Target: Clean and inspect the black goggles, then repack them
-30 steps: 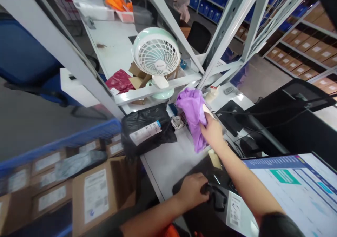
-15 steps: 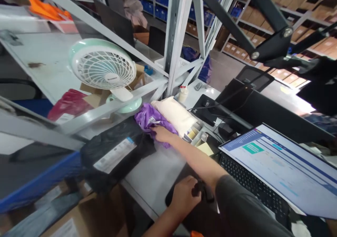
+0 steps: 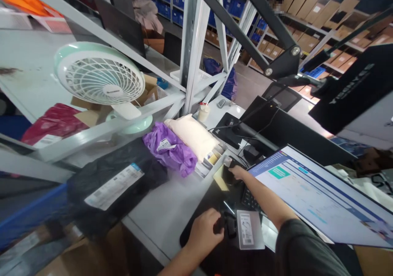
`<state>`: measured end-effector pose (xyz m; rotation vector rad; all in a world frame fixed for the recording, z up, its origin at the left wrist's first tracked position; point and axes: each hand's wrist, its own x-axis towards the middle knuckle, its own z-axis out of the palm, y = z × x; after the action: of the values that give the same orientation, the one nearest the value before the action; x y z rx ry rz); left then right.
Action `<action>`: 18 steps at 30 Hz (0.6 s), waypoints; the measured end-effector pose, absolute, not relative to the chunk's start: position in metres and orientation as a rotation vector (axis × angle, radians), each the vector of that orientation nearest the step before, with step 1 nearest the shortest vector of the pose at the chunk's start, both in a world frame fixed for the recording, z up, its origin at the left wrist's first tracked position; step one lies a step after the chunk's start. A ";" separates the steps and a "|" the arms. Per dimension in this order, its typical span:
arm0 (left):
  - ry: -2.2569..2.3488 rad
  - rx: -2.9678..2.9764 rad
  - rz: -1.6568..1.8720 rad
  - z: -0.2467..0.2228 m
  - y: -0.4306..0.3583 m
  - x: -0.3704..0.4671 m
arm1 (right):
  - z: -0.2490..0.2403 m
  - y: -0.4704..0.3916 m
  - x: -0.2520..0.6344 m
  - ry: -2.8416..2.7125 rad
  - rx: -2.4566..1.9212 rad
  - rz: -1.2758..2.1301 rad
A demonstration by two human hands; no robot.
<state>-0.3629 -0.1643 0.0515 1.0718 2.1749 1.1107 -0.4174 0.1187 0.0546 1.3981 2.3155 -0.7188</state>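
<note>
My left hand rests on the black mat with its fingers curled. A small black object is close beside its fingertips; whether the hand holds anything is hidden. My right hand reaches past the keyboard to a dark thing beside a yellow paper pad. Its fingers look closed, and what they grip is unclear. A flat silvery package with a white label lies below my right forearm. Away from both hands, a purple plastic bag leans against a cream-coloured pouch.
A large black parcel lies at the left. Behind it stands a mint-and-white fan beside a metal frame post. A monitor fills the right side; a monitor arm hangs overhead. A cup stands farther back.
My right hand has left the purple bag and moved right, towards the keyboard's far end. The silvery package now shows. My left hand stays curled on the mat. The view has shifted right.
</note>
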 end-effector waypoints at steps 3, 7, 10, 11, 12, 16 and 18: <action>2.194 1.063 1.105 0.049 -0.162 -0.361 | 0.028 0.115 -0.424 2.259 1.417 -0.577; 2.222 1.047 1.095 0.046 -0.161 -0.361 | 0.005 0.110 -0.431 2.237 1.463 -0.459; 2.231 1.034 1.092 0.045 -0.162 -0.362 | 0.003 0.111 -0.430 2.219 1.493 -0.467; 2.234 1.031 1.093 0.045 -0.162 -0.363 | 0.005 0.112 -0.430 2.215 1.496 -0.481; 2.235 1.030 1.095 0.046 -0.163 -0.364 | 0.009 0.113 -0.430 2.211 1.496 -0.497; 2.244 1.046 1.106 0.051 -0.164 -0.367 | 0.032 0.117 -0.434 2.200 1.441 -0.566; 2.251 1.062 1.113 0.054 -0.164 -0.368 | 0.047 0.118 -0.433 2.187 1.393 -0.599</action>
<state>-0.3675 -0.1643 0.0537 1.0615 2.2514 1.1131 -0.4326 0.1183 0.0468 1.3935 2.1871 -0.5994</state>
